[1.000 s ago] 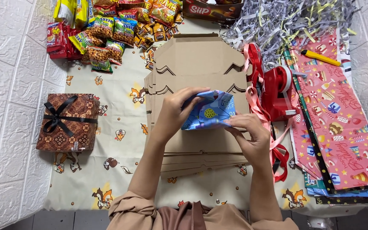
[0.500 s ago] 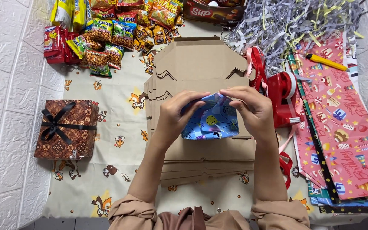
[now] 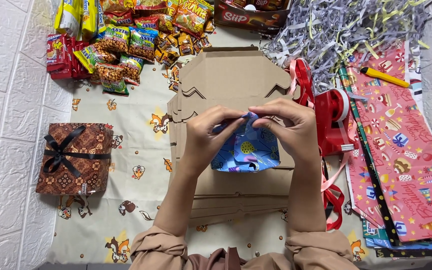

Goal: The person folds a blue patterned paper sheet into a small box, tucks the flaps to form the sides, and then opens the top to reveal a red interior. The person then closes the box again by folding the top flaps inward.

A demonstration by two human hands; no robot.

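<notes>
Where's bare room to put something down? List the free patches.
Bare cloth between brown gift box and cardboard stack; more cloth below the box. Crowded: snack packets on top, shredded paper, tape dispenser and wrapping paper at right.

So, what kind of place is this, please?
Probably a home gift-wrapping spot on the floor. A printed cloth lies between white tiles, with wrapping paper sheets, a red tape dispenser, shredded paper filler and a wrapped box with a black bow.
</notes>
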